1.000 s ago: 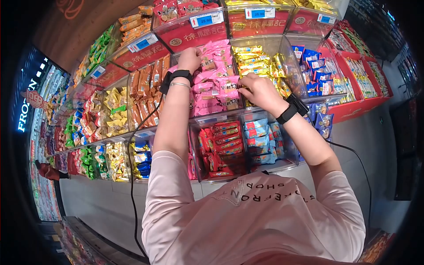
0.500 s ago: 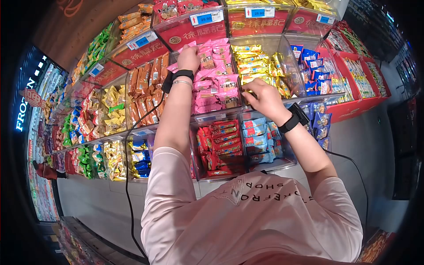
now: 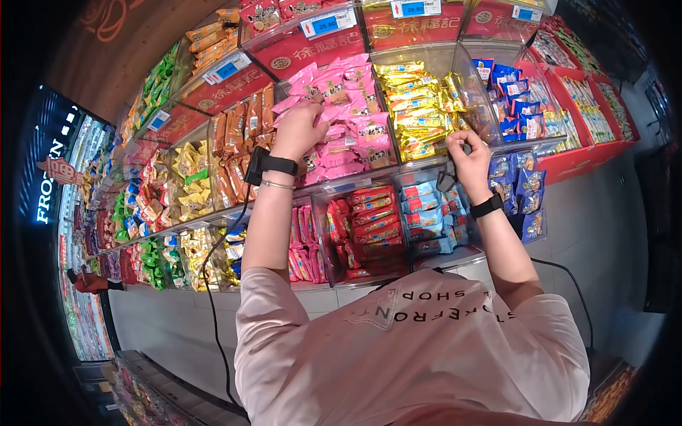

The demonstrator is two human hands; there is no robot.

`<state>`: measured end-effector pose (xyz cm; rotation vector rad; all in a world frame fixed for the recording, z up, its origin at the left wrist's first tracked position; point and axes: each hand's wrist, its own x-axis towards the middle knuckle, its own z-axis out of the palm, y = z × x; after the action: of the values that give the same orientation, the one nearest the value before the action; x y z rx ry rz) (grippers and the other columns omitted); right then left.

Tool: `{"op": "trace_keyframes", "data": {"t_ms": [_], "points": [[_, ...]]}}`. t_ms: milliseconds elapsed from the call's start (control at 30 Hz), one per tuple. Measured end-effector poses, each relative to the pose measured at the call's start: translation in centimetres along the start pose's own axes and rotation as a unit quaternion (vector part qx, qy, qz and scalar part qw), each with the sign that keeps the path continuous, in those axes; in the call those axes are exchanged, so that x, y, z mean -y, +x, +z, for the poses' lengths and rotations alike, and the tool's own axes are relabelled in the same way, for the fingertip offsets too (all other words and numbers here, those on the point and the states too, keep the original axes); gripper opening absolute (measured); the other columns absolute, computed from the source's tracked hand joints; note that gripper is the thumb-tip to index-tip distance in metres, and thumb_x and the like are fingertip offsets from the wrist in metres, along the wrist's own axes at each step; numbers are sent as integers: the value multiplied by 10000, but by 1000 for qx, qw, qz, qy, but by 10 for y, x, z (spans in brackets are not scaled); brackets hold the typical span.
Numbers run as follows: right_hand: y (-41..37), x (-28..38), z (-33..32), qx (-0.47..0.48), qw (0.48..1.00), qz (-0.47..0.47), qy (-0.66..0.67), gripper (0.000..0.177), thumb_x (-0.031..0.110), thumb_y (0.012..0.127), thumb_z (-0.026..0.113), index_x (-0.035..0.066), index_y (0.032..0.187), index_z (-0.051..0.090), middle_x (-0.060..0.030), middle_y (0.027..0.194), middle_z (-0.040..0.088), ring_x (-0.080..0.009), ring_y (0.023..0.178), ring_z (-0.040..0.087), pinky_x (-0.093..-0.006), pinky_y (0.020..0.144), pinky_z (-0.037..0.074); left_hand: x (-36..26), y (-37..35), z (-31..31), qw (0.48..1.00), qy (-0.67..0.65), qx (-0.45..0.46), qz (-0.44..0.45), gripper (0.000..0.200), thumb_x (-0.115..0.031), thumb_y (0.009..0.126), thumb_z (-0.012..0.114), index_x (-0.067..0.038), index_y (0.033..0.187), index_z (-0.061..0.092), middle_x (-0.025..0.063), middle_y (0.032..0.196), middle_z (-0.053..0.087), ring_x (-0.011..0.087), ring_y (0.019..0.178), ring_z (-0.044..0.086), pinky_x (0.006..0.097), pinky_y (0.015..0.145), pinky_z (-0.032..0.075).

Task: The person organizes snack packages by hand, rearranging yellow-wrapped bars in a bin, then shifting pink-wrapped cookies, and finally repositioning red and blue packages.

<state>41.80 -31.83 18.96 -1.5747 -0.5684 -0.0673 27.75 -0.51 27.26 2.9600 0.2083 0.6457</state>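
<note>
My left hand (image 3: 300, 133) lies over the pink candy packets (image 3: 355, 138) in the middle bin. Its thumb stands apart from the fingers, whose tips rest on the packets. My right hand (image 3: 472, 162) is at the front right corner of the bin of yellow packets (image 3: 412, 106). There the fingers curl in, with thumb and forefinger meeting in a ring; I cannot tell whether anything is pinched. Just left of that hand is a small dark clip-like loop (image 3: 446, 179). A dark band circles each wrist.
Brown packets (image 3: 241, 128) fill the bin to the left, blue ones (image 3: 518, 103) the bin to the right. Below are red packets (image 3: 369, 224) and light-blue packets (image 3: 425, 213). Clear bin walls and price tags (image 3: 327, 25) stand behind. A black cable (image 3: 207, 284) hangs along my left arm.
My left hand has come down and toward me over the pink packets, its fist loosening. My right hand has moved right, from the pink bin's edge to the yellow bin's right corner.
</note>
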Motion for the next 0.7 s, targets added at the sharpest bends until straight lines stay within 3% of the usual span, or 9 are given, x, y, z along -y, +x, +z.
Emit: {"op": "trace_keyframes", "data": {"t_ms": [133, 233, 467, 633, 700], "points": [[1, -2, -1, 13, 1000, -15, -12, 102, 103, 847, 686, 8, 847, 650, 6, 740, 631, -56, 715, 554, -228, 666, 452, 0, 4, 10, 997, 28, 2, -67, 243, -114, 781, 633, -25, 1004, 665, 199, 836, 656, 381, 792, 635, 470, 693, 510], [1, -2, -3, 27, 999, -11, -15, 105, 107, 847, 683, 10, 839, 645, 7, 727, 622, -57, 708, 552, -231, 659, 450, 23, 13, 18, 995, 31, -78, -53, 93, -59, 798, 578, -27, 859, 639, 201, 790, 637, 397, 783, 624, 490, 680, 492], [1, 0, -3, 30, 998, -30, -45, 106, 110, 835, 681, 13, 819, 640, -18, 708, 617, -78, 687, 559, -247, 655, 455, 22, 36, -3, 984, 25, -174, -40, 101, -16, 781, 598, -41, 874, 629, 179, 837, 623, 383, 830, 613, 468, 714, 486], [3, -3, -4, 35, 995, -62, -64, 98, 103, 826, 682, 15, 815, 640, -26, 696, 610, -103, 674, 573, -258, 646, 457, 13, 49, -10, 980, 50, -191, -32, 120, -18, 783, 593, -42, 897, 620, 168, 859, 621, 379, 834, 608, 464, 712, 483], [2, -3, -4, 37, 995, -67, -62, 96, 102, 823, 683, 17, 815, 641, -29, 694, 607, -110, 673, 578, -262, 643, 457, 15, 53, -8, 988, 5, -151, 9, 118, -18, 787, 586, -43, 895, 627, 170, 862, 624, 379, 839, 611, 458, 716, 485]]}}
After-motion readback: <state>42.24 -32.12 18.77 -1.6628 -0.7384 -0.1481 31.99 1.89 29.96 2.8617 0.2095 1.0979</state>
